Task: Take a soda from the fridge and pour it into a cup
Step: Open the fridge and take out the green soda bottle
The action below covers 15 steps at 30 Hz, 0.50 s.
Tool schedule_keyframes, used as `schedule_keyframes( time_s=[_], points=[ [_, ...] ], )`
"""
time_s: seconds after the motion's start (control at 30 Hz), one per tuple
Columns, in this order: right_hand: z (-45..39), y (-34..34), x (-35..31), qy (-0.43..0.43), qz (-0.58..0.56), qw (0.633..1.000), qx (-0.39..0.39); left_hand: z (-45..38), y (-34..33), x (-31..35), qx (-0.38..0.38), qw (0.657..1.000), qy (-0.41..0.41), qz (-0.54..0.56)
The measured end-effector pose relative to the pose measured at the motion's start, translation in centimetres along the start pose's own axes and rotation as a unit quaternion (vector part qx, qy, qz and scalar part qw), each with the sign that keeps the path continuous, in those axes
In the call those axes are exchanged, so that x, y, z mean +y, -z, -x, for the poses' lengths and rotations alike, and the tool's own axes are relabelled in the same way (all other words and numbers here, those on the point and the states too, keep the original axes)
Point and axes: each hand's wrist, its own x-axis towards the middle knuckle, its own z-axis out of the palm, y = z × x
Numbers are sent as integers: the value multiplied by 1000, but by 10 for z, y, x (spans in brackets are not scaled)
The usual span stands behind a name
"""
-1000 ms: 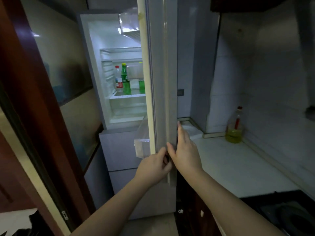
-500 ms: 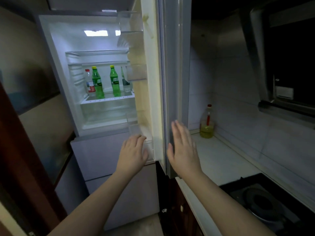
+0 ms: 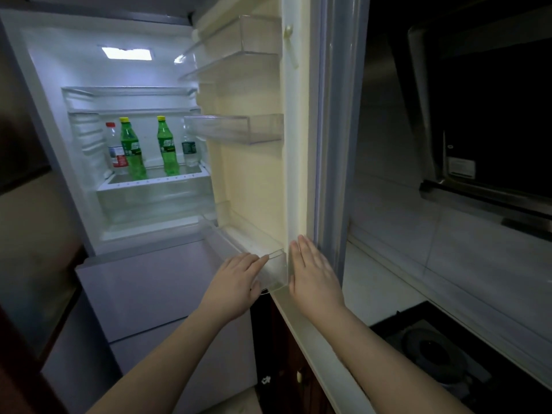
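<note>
Bottles stand on the lit fridge (image 3: 53,121) shelf: a clear one with a red cap (image 3: 116,150) at the left, two green soda bottles (image 3: 132,150) (image 3: 167,147) with yellow caps, then a small clear bottle (image 3: 189,150). Right of them the door (image 3: 295,144) hangs open. Left hand (image 3: 236,285), fingers straight, touches the lowest door bin (image 3: 276,268). Right hand (image 3: 313,279) lies flat, fingers straight, against the door's edge. Further right sits a dark stove (image 3: 433,354).

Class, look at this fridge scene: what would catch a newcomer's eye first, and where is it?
Two green bottles stand on the lit fridge shelf, between a red-capped bottle and a clear one. Both hands lie flat at the open door's lower edge.
</note>
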Motion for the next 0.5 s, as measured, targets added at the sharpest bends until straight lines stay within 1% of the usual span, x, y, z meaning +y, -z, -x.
schedule_keyframes(
  time_s=[0.07, 0.13, 0.27, 0.37, 0.5],
  points=[
    [-2, 2, 9, 8, 19, 1000, -4, -7, 0, 3, -10, 1000, -15, 3],
    [-5, 4, 18, 13, 15, 1000, -18, -14, 0, 7, -15, 1000, -20, 14],
    [-10, 10, 24, -11, 16, 998, -53, -23, 6, 14, -11, 999, -40, 27],
    [-14, 15, 19, -5, 6, 998, -63, -19, 12, 12, -8, 999, -32, 34],
    [-18, 16, 3, 29, -13, 999, -44, -7, 20, -2, -20, 1000, 1, 7]
  ],
)
